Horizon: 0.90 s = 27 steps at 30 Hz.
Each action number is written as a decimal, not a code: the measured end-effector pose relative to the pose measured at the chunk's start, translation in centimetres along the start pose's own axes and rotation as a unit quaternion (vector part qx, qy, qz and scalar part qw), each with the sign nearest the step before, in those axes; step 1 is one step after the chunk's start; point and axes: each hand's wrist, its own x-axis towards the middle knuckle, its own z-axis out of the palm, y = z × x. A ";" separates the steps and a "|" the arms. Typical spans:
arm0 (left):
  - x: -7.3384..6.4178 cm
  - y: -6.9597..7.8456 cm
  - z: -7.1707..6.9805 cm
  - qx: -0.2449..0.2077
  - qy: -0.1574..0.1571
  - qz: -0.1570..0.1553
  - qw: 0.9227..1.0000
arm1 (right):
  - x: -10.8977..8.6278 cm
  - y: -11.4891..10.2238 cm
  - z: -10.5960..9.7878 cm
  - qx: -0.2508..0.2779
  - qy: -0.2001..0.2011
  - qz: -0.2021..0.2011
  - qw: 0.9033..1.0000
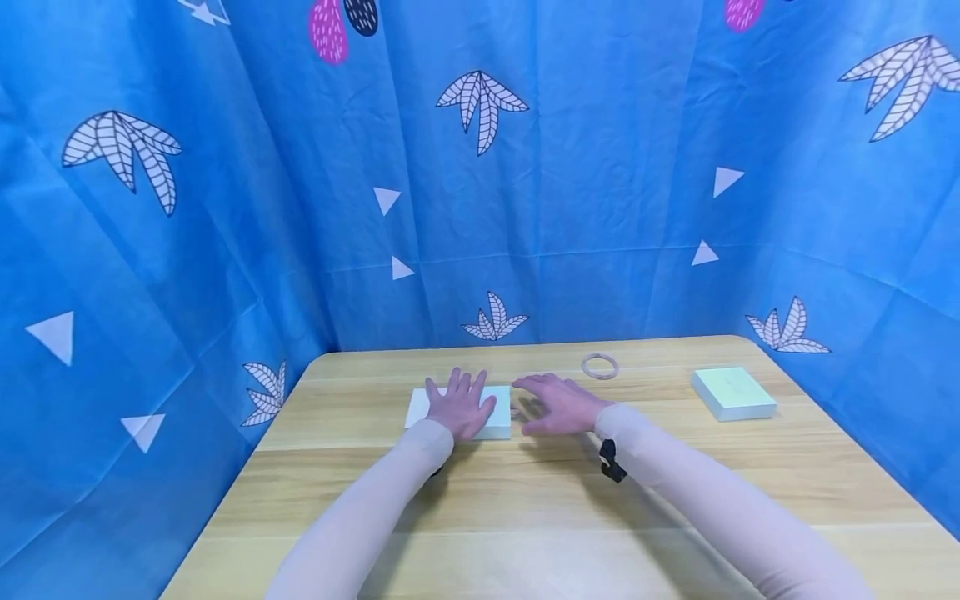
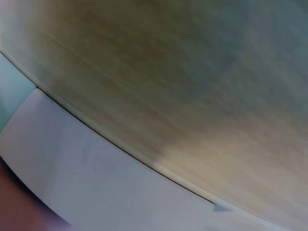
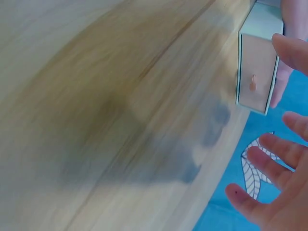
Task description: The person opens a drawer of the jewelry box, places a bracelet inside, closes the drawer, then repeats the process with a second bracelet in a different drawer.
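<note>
In the head view, my left hand (image 1: 459,408) rests on top of a white and mint-green drawer box (image 1: 499,398), fingers spread. The box's pale side (image 2: 96,159) fills the lower left of the left wrist view. My right hand (image 1: 561,406) hovers just right of the box, fingers extended and apart, holding nothing. The right wrist view shows the end of the box, a pinkish drawer front (image 3: 260,57) framed in mint green, bearing a small pull tab (image 3: 253,83). My right thumb overlaps the edge of that end in this view.
A pale round ring (image 1: 584,367) lies near the back of the wooden table (image 1: 525,533). Farther right sits a square mint-green box lid or box (image 1: 735,387) with white sides. A blue patterned curtain (image 1: 585,192) encloses the table's back and sides.
</note>
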 end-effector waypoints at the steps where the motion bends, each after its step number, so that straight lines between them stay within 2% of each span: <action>1: 0.0 0.0 0.0 -0.001 0.000 -0.001 1.000 | -0.2 0.2 0.0 0.000 0.003 -0.002 1.000; 9: 0.4 -0.4 0.5 -0.004 0.004 0.001 1.000 | -2.1 1.8 -0.9 0.002 0.009 -0.001 1.000; 17: 0.4 -0.6 0.4 0.004 -0.007 0.000 1.000 | -4.4 3.3 -2.5 0.001 0.007 0.001 1.000; 27: 0.4 -0.5 0.5 0.007 -0.004 0.004 1.000 | -7.5 6.2 -3.9 -0.007 0.020 0.024 0.999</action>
